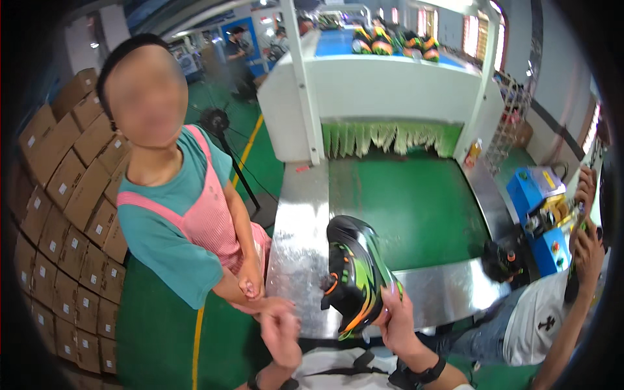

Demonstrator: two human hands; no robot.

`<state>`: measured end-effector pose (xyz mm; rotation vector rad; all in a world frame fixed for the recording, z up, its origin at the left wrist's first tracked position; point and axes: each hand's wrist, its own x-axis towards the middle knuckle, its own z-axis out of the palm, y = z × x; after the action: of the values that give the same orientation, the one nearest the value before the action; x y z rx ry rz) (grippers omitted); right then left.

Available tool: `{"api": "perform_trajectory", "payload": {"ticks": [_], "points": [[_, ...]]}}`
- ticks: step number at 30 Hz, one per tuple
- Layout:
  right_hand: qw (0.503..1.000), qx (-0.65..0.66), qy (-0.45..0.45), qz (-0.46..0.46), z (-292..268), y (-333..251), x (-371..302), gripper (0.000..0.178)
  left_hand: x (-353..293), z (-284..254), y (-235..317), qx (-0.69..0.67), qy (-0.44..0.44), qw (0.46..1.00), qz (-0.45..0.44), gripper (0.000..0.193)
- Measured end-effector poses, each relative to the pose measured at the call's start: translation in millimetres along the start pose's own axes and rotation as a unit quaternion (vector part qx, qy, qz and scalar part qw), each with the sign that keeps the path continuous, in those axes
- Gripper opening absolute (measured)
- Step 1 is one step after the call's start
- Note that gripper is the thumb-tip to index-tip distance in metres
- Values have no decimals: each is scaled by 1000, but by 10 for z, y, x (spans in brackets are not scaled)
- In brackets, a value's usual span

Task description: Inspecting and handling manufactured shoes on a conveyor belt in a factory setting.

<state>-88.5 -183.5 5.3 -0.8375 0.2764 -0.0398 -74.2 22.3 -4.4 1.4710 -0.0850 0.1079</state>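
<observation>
While I watch from afar through the head camera, the right hand (pixel 398 320) has its grip pinching the lower end of a glossy black shoe (pixel 365 263) with green and orange markings, thumb uppermost. That shoe is tilted in mid-view, held above the near left corner of the metal table (pixel 296 244) framing a green conveyor belt (pixel 403 201). I see the left hand (pixel 281 333) raised with bent fingers near a co-worker's clasped hands (pixel 251 279); motion blurs it, so I cannot tell whether its grip is spread or pressed together. This co-worker, in a teal shirt and pink apron (pixel 201 214), stands on my left, before stacked brown cartons (pixel 65 260) and a dark stand fan (pixel 214 121).

Beyond the belt I have a white machine (pixel 390 81) with a ragged pale fringe (pixel 383 138) across its opening and similar shoes (pixel 380 43) on top. To my right, a dark object (pixel 502 261) sits at the table's edge, beside a blue machine (pixel 539 214) and a person in a white shirt (pixel 536 322).
</observation>
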Motion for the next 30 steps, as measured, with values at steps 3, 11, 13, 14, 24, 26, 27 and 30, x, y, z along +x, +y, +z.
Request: {"api": "perform_trajectory", "payload": {"ticks": [3, 11, 13, 14, 24, 26, 27, 30], "points": [[943, -305, 35, -130, 61, 50, -53, 57, -136, 173, 216, 271, -158, 943, 113, 34], [978, -205, -16, -48, 91, 326, -131, 47, -281, 441, 95, 132, -17, 991, -10, 44], [980, -184, -30, -68, 72, 385, -71, 65, -203, 407, 17, 126, -34, 990, -45, 49], [975, -213, -29, -59, 47, 395, -28, 66, -179, 384, -8, 77, -71, 992, -73, 48], [979, -203, -13, -27, -164, 505, -95, 64, -380, 430, -56, 78, -66, 992, -73, 41], [978, -205, -30, 32, -120, 510, -115, 64, -399, 462, -14, 79, -57, 991, -93, 38], [921, -390, 0, -11, -63, 533, -63, 63, -410, 460, 37, 260, -16, 962, 79, 35], [973, -192, -1, -130, 114, 580, 87, 50, -169, 441, 115, 200, 15, 973, 111, 26]]}}
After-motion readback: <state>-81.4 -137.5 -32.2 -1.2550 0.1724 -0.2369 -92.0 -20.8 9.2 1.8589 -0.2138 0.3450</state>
